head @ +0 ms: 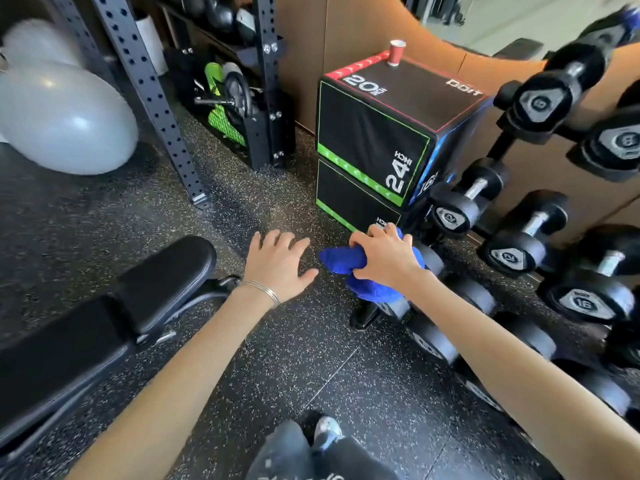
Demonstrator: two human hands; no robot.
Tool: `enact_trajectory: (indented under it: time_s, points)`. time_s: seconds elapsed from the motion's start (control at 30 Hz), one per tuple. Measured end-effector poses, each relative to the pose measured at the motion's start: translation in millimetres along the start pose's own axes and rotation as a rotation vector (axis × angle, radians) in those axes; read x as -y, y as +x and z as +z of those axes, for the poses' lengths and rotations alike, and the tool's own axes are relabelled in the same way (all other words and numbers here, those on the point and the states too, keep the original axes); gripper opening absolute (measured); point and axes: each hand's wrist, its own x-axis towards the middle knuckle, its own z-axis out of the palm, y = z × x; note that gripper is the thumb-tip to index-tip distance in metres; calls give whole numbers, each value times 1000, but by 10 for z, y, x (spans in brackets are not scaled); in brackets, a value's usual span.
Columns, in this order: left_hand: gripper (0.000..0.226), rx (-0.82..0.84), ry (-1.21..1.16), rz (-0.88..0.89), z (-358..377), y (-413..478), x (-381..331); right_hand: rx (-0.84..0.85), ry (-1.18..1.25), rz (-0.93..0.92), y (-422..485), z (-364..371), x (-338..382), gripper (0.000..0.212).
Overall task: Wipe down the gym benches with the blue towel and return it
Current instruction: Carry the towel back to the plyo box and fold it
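The blue towel (349, 263) is bunched up in my right hand (384, 254), which grips it in the air in front of the dumbbell rack. My left hand (278, 263) is stretched out beside it with fingers spread and holds nothing, a bracelet on its wrist. A black padded gym bench (104, 323) lies at the lower left, its seat pad closest to my left forearm. Neither hand touches the bench.
A dumbbell rack (526, 251) with several black dumbbells fills the right side. Two stacked black plyo boxes (374, 140) stand ahead, a red paper cup (396, 53) on top. A grey exercise ball (65, 116) and a steel rack upright (156, 109) are at the left. Speckled rubber floor lies between.
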Motion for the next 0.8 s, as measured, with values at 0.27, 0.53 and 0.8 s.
enact_trajectory:
  time_s: [0.27,0.53,0.8]
  points:
    - [67,7,1,30,14,724,317,14,1,46,684,-26,-118,43]
    - [67,4,28,155,-72,1681,818,-40,33,161,1554,-156,-124,44]
    - [66,4,51,299,-125,2549,1291,-63,81,285,2307,-228,-3,45]
